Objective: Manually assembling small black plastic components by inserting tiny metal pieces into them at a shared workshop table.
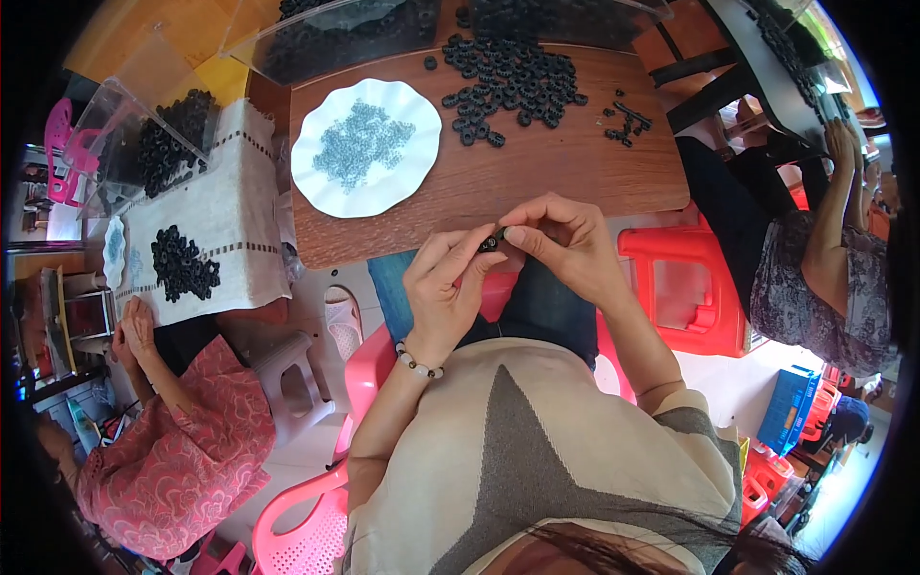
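Note:
In front of my body, just off the table's near edge, my left hand [443,286] pinches a small black round plastic part [490,243] between thumb and fingers. My right hand [571,247] meets it from the right, thumb and forefinger pressed together at the part's edge. Whatever sits between those right fingertips is too small to make out. Beyond my left hand lies a white scalloped plate [420,172] bearing a spread of tiny clear bluish pieces [362,144]. A heap of similar black parts [513,86] covers the far middle of the wooden table [585,172].
Clear bins of black parts [350,38] stand at the far edge. Small dark scraps [628,125] lie at the table's right. At left, a person in a pink patterned top [182,441] sits by a cloth-covered table [230,230]. Red stools [685,287] stand at right, near another person.

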Demonstrator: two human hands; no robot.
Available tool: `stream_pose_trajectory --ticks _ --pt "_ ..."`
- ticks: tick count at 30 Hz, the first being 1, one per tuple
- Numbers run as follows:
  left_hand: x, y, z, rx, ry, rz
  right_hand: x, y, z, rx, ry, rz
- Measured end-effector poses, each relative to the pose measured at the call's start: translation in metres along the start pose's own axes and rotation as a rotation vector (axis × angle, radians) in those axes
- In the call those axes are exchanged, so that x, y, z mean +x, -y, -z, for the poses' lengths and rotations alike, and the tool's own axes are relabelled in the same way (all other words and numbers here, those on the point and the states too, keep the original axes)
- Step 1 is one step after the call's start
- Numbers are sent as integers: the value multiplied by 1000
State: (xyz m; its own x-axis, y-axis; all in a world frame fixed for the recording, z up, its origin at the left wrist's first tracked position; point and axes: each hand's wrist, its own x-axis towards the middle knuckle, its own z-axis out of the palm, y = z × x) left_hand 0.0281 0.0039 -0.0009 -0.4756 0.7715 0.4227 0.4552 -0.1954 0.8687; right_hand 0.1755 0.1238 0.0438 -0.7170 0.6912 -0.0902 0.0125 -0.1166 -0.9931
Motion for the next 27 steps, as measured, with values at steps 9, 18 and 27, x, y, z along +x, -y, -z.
stream_pose_trajectory --ticks 9,18,27 --pt "-2 -3 -1 105 -1 -121 -11 7 -2 -196 -60 31" --pt "-5 -2 1 184 58 -203 -18 8 -9 -433 -106 102" --pt "-6 -7 4 225 119 -259 -20 8 -8 -589 -35 249"
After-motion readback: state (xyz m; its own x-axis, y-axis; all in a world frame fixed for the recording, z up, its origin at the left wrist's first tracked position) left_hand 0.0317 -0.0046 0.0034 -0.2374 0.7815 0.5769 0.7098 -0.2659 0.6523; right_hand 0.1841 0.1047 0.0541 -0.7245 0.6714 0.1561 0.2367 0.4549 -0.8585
